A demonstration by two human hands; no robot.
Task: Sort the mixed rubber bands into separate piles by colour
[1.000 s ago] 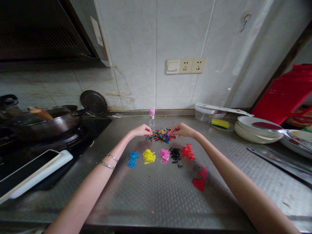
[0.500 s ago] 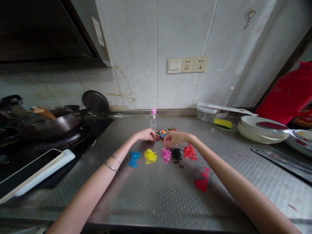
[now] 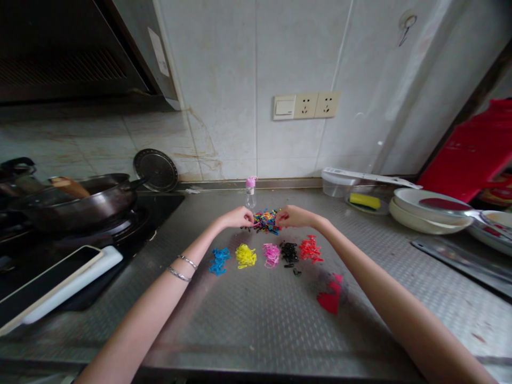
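A mixed pile of small colourful rubber bands point(image 3: 265, 220) lies on the metal counter between my hands. My left hand point(image 3: 239, 217) is at its left edge, fingers pinched together; whatever they may hold is too small to make out. At the right edge, my right hand point(image 3: 294, 216) also has its fingertips drawn together, with their content hidden. Nearer to me, sorted piles form a row: blue bands point(image 3: 220, 261), yellow bands point(image 3: 245, 256), pink bands point(image 3: 271, 255), black bands point(image 3: 289, 253) and red bands point(image 3: 310, 248).
A clear bottle with a pink cap point(image 3: 250, 193) stands behind the pile. Torn red-and-clear packaging point(image 3: 330, 298) lies near my right forearm. On the left are a pan point(image 3: 100, 200) and a phone point(image 3: 52, 282); on the right, bowls point(image 3: 424, 218), a sponge point(image 3: 365, 201) and a cleaver point(image 3: 464, 266).
My right hand has moved back from above the pink and black piles to the right edge of the mixed pile. My left hand stays at the pile's left edge, nearly unmoved.
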